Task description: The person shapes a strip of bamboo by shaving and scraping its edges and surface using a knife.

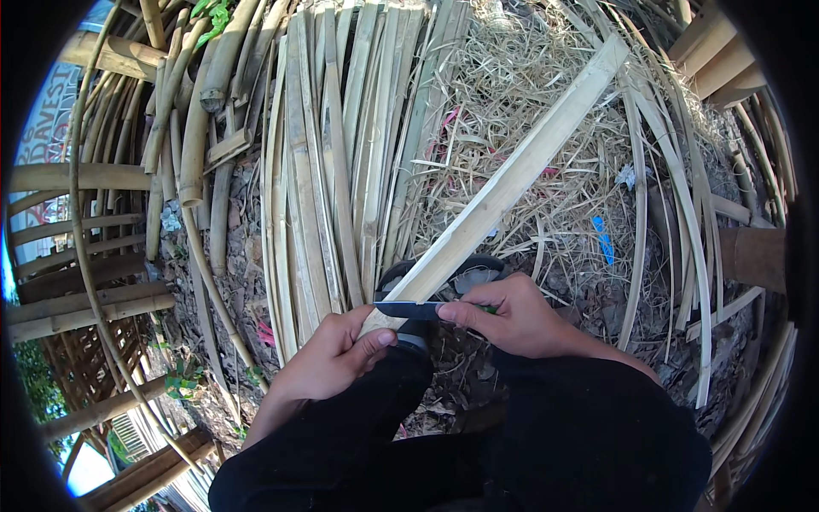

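Long flat pale-cream split-bamboo strip (512, 183) gripped near its lower end by the left hand (337, 352); thumb seen over the near edge, fingers largely hidden. Strip is held at a slant, running from the left hand up and to the right, far end over the heap of pale curly shavings (529, 119).

Dark-bladed knife (405, 311) gripped in the right hand (512, 320), fingers closed around the handle; a bit of green is seen at the grip. Blade is laid across the strip just beside the left hand, tip pointed left. Whether the edge is sunk into the wood cannot be told.

Surroundings: row of long greyish-tan bamboo slats (337, 145) laid side by side, left of the strip. Thin curved pale bamboo lengths (674, 171) are seen on the right. Small bright-blue scrap (603, 239) is lying at the heap's lower right. Black-clad legs (589, 427) are seen below the hands. Round tan bamboo poles (194, 145) are stacked at upper left.
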Demonstrator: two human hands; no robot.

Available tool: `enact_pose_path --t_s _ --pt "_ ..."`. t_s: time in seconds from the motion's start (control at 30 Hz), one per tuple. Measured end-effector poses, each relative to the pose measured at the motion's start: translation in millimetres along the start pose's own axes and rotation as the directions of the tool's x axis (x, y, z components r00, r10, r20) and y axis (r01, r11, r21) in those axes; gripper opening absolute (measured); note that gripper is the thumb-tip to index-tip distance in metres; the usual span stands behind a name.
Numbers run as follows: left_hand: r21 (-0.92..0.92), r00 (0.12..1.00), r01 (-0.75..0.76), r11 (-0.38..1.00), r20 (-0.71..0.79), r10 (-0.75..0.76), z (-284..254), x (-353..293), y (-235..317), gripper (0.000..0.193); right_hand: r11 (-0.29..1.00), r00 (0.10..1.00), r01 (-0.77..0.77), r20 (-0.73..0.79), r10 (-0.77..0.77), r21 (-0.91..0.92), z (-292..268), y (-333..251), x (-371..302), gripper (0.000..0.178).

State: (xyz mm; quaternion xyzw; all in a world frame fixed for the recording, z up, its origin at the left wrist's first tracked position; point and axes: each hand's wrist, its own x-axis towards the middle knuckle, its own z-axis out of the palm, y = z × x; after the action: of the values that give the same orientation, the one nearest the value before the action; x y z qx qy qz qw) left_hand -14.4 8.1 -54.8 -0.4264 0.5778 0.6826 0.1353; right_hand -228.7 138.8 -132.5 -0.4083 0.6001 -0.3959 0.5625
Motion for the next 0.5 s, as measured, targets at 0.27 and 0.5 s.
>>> enact_pose_path --t_s 0.27,0.5 --pt "-0.028 0.999 0.015 0.999 -0.029 -0.016 -4.8 -5.1 -4.0 0.022 1.000 0.997 -0.016 -0.074 0.017 0.010 -5.6 -4.8 -9.0 0.029" --pt "-0.080 0.999 0.038 0.996 0.020 -0.036 -6.1 -8.1 -4.0 0.022 0.996 0.994 -0.090 -0.061 0.089 -0.009 -9.5 -7.8 -13.2 0.024"
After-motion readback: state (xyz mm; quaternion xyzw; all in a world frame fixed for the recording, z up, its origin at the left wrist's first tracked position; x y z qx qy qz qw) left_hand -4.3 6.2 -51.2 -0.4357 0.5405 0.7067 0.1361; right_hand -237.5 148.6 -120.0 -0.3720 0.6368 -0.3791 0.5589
